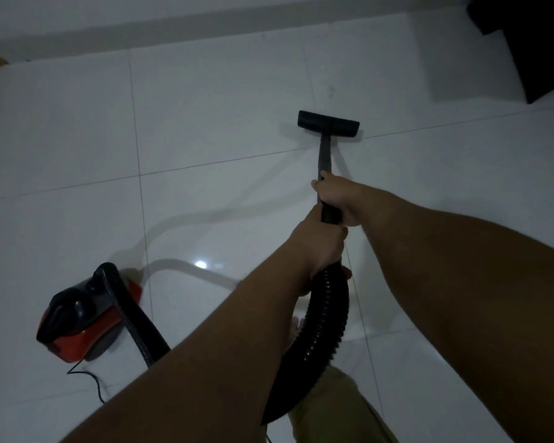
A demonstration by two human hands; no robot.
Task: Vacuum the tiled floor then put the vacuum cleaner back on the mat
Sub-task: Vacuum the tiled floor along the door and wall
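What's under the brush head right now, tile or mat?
White floor tile, right by a grout line. The brush head rests flat on it; no mat shows anywhere. Any dust beneath the head is covered. Both hands, left hand and right hand, grip the wand.

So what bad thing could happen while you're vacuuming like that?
The thin power cord lies loose on the tiled floor beside the vacuum cleaner, so a foot might catch it. The black hose loops close by the person's leg and could tangle or tug the cleaner over. The room is dim, so bits of dirt near the floor nozzle may get missed.
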